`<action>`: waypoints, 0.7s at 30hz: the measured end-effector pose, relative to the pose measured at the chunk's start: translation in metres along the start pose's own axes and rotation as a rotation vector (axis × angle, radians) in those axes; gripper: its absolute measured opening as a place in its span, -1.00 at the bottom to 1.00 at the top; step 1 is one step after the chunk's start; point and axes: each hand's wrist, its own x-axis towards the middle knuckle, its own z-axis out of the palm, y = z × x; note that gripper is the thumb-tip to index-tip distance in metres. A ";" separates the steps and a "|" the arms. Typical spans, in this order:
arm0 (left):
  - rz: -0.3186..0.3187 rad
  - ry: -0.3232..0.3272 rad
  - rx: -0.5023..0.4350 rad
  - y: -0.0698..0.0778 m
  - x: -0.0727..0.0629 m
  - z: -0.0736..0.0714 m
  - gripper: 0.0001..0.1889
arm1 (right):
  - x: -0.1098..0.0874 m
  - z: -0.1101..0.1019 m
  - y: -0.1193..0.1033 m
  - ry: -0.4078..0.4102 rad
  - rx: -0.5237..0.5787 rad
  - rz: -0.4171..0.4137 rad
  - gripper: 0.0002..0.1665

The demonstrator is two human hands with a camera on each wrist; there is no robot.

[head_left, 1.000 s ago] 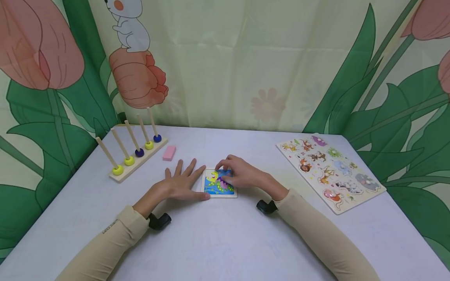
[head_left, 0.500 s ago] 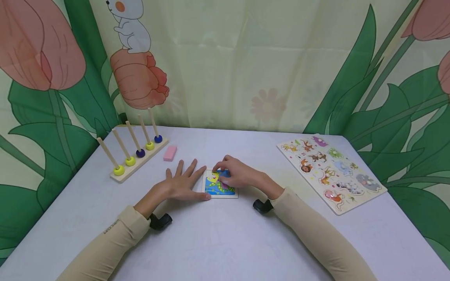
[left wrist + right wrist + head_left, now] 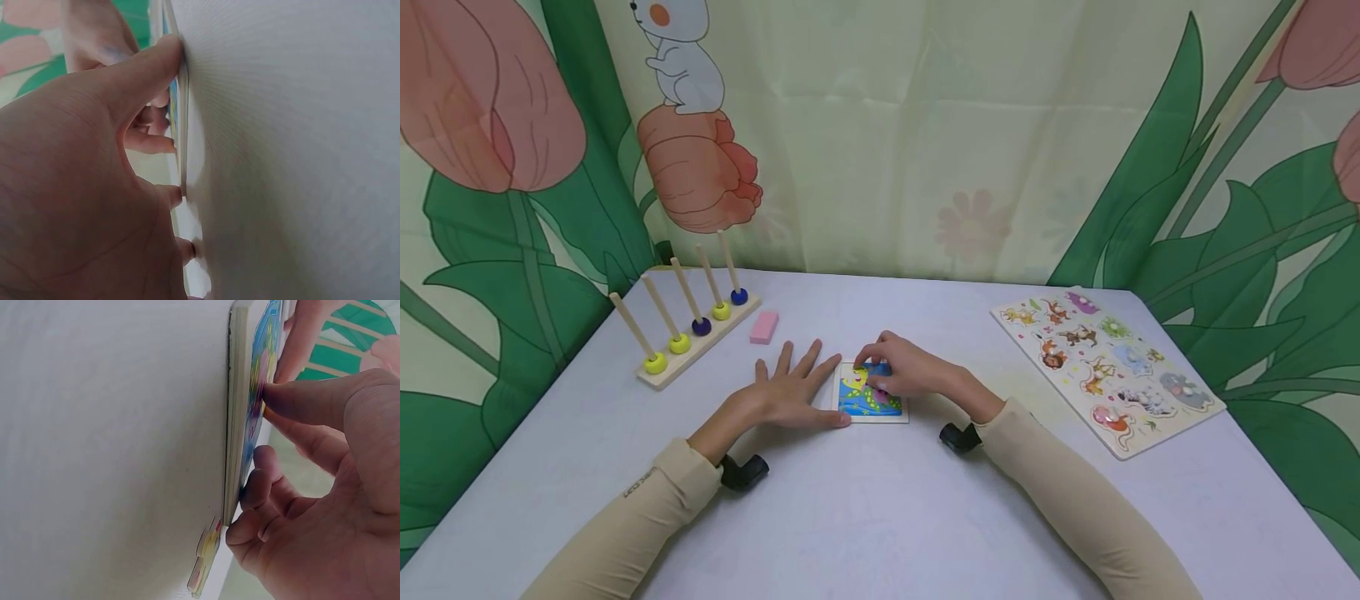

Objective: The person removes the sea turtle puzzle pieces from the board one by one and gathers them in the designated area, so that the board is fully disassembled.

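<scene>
A small square wooden jigsaw puzzle (image 3: 871,407) with a dinosaur picture on blue lies flat at the table's middle. My left hand (image 3: 781,398) rests beside it with spread, straight fingers; its thumb and index fingertip touch the puzzle's left side. Over the upper right part is my right hand (image 3: 910,367). Its thumb and bent index finger pinch at a puzzle piece, which is mostly hidden under them. In the right wrist view the thumb tip meets the face of the puzzle (image 3: 236,419), while the other fingers curl by its edge.
A wooden stand with pegs (image 3: 707,337) and yellow and blue beads stands left. Near it lies a pink block (image 3: 764,327). An animal puzzle board (image 3: 1105,367) lies at right. Low in the right wrist view is a flat colourful thing (image 3: 205,559), kind unclear. A printed curtain (image 3: 865,167) hangs behind.
My right hand has shifted slightly left over the puzzle since a second ago, then stayed nearly still. The left hand keeps its place at the puzzle's side.
</scene>
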 end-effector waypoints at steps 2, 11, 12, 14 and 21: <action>0.000 -0.002 -0.003 0.000 0.000 0.000 0.16 | -0.001 0.000 -0.001 0.001 0.004 0.007 -0.65; 0.004 -0.010 -0.017 0.000 -0.002 -0.001 0.16 | -0.003 0.000 -0.004 0.019 0.035 0.004 -0.67; 0.009 -0.009 -0.022 0.000 -0.003 -0.002 0.17 | -0.004 0.000 -0.004 0.020 0.036 0.006 -0.67; 0.013 -0.014 -0.022 0.002 -0.005 -0.005 0.17 | -0.004 0.001 -0.004 0.022 0.036 0.009 -0.67; 0.003 -0.014 -0.008 0.000 -0.003 -0.003 0.16 | -0.004 0.002 -0.004 0.019 0.033 0.003 -0.72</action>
